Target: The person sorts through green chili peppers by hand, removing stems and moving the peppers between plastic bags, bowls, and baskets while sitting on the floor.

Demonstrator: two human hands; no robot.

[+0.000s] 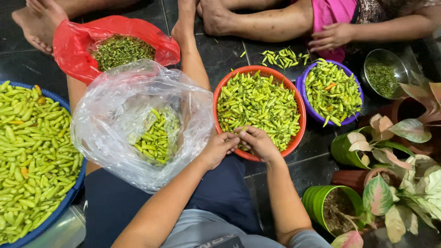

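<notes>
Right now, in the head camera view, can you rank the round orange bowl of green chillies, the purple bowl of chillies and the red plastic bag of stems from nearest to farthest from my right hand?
1. Round orange bowl of green chillies: the right hand is at its near rim.
2. Purple bowl of chillies: farther right, beyond the orange bowl.
3. Red plastic bag of stems: far upper left.

Round orange plastic bowl [301,120] with smooth glossy rim, crinkly clear plastic bag [115,105] with shiny film on the left, thin glossy red plastic bag [73,50] far left, shiny metal bowl [398,64] far right, smooth waxy green chillies [257,103], polished dark floor tiles [220,55]
</notes>
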